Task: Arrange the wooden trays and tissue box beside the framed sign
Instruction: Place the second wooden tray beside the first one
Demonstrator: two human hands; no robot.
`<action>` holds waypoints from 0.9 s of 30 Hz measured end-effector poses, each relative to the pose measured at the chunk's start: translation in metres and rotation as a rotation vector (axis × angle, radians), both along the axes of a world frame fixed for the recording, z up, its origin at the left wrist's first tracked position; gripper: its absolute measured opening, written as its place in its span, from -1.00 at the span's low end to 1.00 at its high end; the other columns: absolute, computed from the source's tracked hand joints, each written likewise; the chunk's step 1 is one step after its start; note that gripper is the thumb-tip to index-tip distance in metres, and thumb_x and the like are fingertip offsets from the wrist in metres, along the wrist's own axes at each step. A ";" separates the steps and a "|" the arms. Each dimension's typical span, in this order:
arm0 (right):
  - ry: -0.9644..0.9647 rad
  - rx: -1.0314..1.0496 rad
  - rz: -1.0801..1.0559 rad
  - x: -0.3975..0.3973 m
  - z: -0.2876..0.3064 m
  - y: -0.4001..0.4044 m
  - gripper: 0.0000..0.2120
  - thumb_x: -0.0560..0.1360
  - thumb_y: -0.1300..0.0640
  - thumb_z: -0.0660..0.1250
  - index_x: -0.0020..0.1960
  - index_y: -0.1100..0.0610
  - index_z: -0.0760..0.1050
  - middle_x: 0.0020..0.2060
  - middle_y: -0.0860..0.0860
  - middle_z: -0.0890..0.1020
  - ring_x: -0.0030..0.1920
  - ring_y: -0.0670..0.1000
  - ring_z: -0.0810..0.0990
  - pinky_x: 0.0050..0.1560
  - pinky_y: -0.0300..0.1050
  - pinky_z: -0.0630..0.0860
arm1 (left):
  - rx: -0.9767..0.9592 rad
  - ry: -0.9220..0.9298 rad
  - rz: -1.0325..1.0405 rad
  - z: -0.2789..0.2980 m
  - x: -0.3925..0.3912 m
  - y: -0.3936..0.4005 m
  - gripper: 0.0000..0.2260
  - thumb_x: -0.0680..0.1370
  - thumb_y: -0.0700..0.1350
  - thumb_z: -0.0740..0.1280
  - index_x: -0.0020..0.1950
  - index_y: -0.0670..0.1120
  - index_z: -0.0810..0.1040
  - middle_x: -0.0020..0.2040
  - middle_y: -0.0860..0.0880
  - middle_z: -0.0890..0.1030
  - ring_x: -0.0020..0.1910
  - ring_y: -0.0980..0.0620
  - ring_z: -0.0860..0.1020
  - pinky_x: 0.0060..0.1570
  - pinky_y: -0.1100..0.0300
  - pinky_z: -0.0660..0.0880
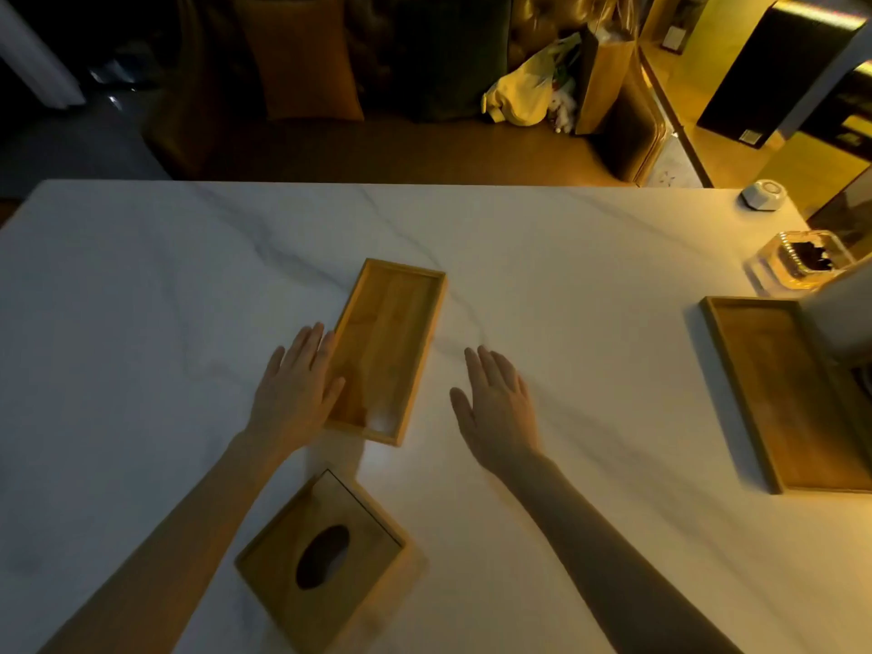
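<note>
Wooden tray point(387, 351), long and shallow, lies empty on the marble tabletop point(141, 276), with the left hand point(297, 394) flat and open against its near left edge, fingers spread and gripping nothing. That placement suggests a push or a steadying touch rather than a lift, perhaps to slide the tray across. The right hand point(498, 408) hovers open just to the right of that tray, palm down, holding nothing and apart from it; it looks ready to take the opposite side.

Nearer the person than the left hand sits the wooden tissue box point(321, 554), turned at an angle, its oval slot showing no tissue. A second wooden tray point(792, 398) lies well to the right of the right hand, partly under a pale upright object point(844, 318) that may be the framed sign, though too little of it shows to tell. No writing, brand or label can be read anywhere.
</note>
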State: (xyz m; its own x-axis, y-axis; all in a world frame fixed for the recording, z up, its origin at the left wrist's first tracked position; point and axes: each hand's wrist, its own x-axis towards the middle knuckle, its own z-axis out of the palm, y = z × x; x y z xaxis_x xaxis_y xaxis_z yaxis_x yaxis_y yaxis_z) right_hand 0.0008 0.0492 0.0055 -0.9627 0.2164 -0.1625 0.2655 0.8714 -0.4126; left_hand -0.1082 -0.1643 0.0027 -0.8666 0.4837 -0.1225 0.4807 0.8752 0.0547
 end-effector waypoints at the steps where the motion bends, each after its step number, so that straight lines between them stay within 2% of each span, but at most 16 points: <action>1: -0.030 0.012 0.014 -0.003 -0.009 -0.008 -0.46 0.58 -0.06 -0.06 0.47 0.13 -0.09 0.51 0.08 0.03 0.51 0.07 -0.06 0.48 0.00 -0.09 | 0.007 -0.049 0.028 -0.006 -0.003 -0.007 -0.50 0.55 -0.02 0.12 0.42 -0.19 0.07 0.48 -0.21 0.17 0.47 -0.16 0.12 0.41 -0.14 0.17; 3: -0.100 0.052 0.049 -0.008 -0.027 -0.021 -0.42 0.57 -0.12 -0.08 0.47 0.13 -0.12 0.52 0.08 -0.04 0.50 0.07 -0.15 0.45 -0.01 -0.22 | 0.066 -0.129 0.096 -0.018 -0.007 -0.016 -0.53 0.55 -0.05 0.13 0.40 -0.22 0.14 0.44 -0.25 0.24 0.43 -0.19 0.20 0.38 -0.09 0.23; 5: -0.178 0.053 0.070 -0.012 -0.044 -0.031 -0.38 0.55 -0.18 -0.10 0.47 0.14 -0.14 0.52 0.08 -0.09 0.49 0.07 -0.23 0.40 0.00 -0.32 | 0.145 -0.198 0.186 -0.026 -0.009 -0.020 -0.61 0.54 -0.09 0.18 0.31 -0.25 0.28 0.31 -0.29 0.39 0.28 -0.23 0.36 0.23 -0.08 0.38; 7: -0.241 0.010 0.066 -0.015 -0.057 -0.041 -0.36 0.54 -0.21 -0.10 0.47 0.14 -0.15 0.52 0.07 -0.11 0.49 0.07 -0.26 0.37 -0.01 -0.35 | 0.244 -0.277 0.313 -0.031 -0.010 -0.021 -0.70 0.53 -0.12 0.20 0.19 -0.26 0.40 0.17 -0.30 0.46 0.12 -0.23 0.44 0.08 -0.04 0.43; 9: -0.282 -0.049 0.045 -0.018 -0.064 -0.049 -0.36 0.54 -0.21 -0.10 0.47 0.13 -0.15 0.52 0.07 -0.12 0.49 0.06 -0.26 0.37 -0.02 -0.34 | 0.332 -0.334 0.412 -0.037 -0.010 -0.022 -0.74 0.51 -0.15 0.23 0.13 -0.28 0.45 0.11 -0.31 0.46 0.04 -0.22 0.46 0.01 0.03 0.41; 12: -0.302 -0.137 0.025 -0.022 -0.065 -0.060 -0.40 0.56 -0.16 -0.07 0.47 0.11 -0.16 0.52 0.06 -0.13 0.49 0.06 -0.25 0.42 -0.02 -0.30 | 0.466 -0.383 0.479 -0.045 -0.013 -0.022 -0.73 0.49 -0.22 0.26 0.18 -0.25 0.46 0.13 -0.30 0.44 0.03 -0.22 0.49 0.03 0.12 0.38; 14: -0.288 -0.196 -0.001 -0.024 -0.063 -0.068 -0.41 0.57 -0.09 -0.03 0.48 0.13 -0.15 0.52 0.07 -0.10 0.50 0.07 -0.22 0.43 -0.03 -0.27 | 0.544 -0.422 0.516 -0.045 -0.013 -0.021 -0.76 0.49 -0.25 0.26 0.15 -0.20 0.51 0.11 -0.30 0.49 0.00 -0.21 0.52 0.04 0.10 0.42; 16: -0.260 -0.259 -0.045 -0.028 -0.062 -0.073 -0.43 0.57 -0.02 0.02 0.48 0.15 -0.11 0.52 0.08 -0.05 0.50 0.09 -0.18 0.45 -0.03 -0.23 | 0.638 -0.469 0.557 -0.041 -0.013 -0.021 -0.83 0.48 -0.26 0.24 -0.05 -0.09 0.60 -0.08 -0.27 0.59 -0.14 -0.19 0.55 0.01 -0.03 0.48; 17: -0.247 -0.286 -0.061 -0.029 -0.061 -0.074 -0.43 0.57 0.00 0.03 0.48 0.15 -0.09 0.52 0.08 -0.02 0.50 0.10 -0.15 0.47 -0.02 -0.20 | 0.681 -0.497 0.578 -0.037 -0.013 -0.020 -0.79 0.49 -0.26 0.23 -0.18 -0.01 0.59 -0.20 -0.21 0.60 -0.21 -0.14 0.55 -0.02 -0.02 0.47; 18: -0.230 -0.314 -0.072 -0.030 -0.060 -0.074 -0.44 0.57 0.02 0.05 0.47 0.14 -0.07 0.52 0.08 0.02 0.50 0.11 -0.11 0.47 -0.01 -0.17 | 0.736 -0.526 0.601 -0.032 -0.012 -0.019 -0.76 0.49 -0.27 0.23 -0.23 0.04 0.57 -0.23 -0.12 0.60 -0.23 -0.05 0.54 -0.02 0.03 0.43; 19: -0.215 -0.356 -0.084 -0.030 -0.058 -0.073 -0.45 0.56 0.03 0.08 0.47 0.12 -0.04 0.51 0.07 0.07 0.49 0.12 -0.05 0.48 0.00 -0.11 | 0.787 -0.560 0.633 -0.027 -0.012 -0.019 -0.78 0.49 -0.28 0.22 -0.15 0.00 0.59 -0.15 -0.05 0.60 -0.19 0.01 0.52 0.01 0.08 0.40; 20: -0.197 -0.414 -0.095 -0.029 -0.055 -0.070 -0.45 0.55 0.04 0.11 0.47 0.09 0.00 0.49 0.05 0.14 0.47 0.13 0.05 0.47 0.03 0.00 | 0.833 -0.588 0.659 -0.023 -0.012 -0.018 -0.80 0.50 -0.28 0.22 0.01 -0.10 0.59 -0.02 -0.02 0.57 -0.09 0.02 0.50 0.05 0.12 0.37; 22: -0.181 -0.569 -0.142 -0.027 -0.045 -0.065 -0.47 0.52 0.06 0.17 0.44 -0.01 0.10 0.37 0.04 0.36 0.35 0.10 0.33 0.38 0.08 0.30 | 0.872 -0.650 0.668 -0.016 -0.014 -0.019 -0.71 0.50 -0.30 0.22 0.22 -0.20 0.44 0.08 -0.02 0.48 0.03 0.02 0.46 0.10 0.12 0.36; 24: -0.167 -0.687 -0.193 -0.025 -0.032 -0.059 -0.50 0.50 0.09 0.21 0.40 -0.10 0.17 0.16 -0.02 0.52 0.16 0.04 0.51 0.18 0.03 0.48 | 0.876 -0.716 0.620 -0.009 -0.014 -0.021 -0.69 0.49 -0.29 0.24 0.24 -0.21 0.41 0.10 -0.06 0.50 0.00 -0.01 0.50 0.12 0.09 0.40; 27: -0.152 -0.799 -0.240 -0.021 -0.016 -0.048 -0.47 0.48 0.23 0.25 0.38 -0.06 0.23 -0.01 -0.07 0.50 0.00 -0.02 0.53 0.02 -0.11 0.47 | 0.885 -0.757 0.582 -0.003 -0.011 -0.020 -0.69 0.48 -0.28 0.26 0.23 -0.21 0.43 0.09 -0.11 0.55 -0.12 0.08 0.54 0.12 0.07 0.43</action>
State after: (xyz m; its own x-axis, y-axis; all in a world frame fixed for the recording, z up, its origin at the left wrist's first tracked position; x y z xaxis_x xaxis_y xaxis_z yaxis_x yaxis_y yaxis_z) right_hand -0.0206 0.0016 -0.0106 -0.8604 0.1774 -0.4778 0.5088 0.2460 -0.8249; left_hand -0.1192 -0.1843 0.0000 -0.8316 0.2307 -0.5052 -0.3587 0.4713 0.8058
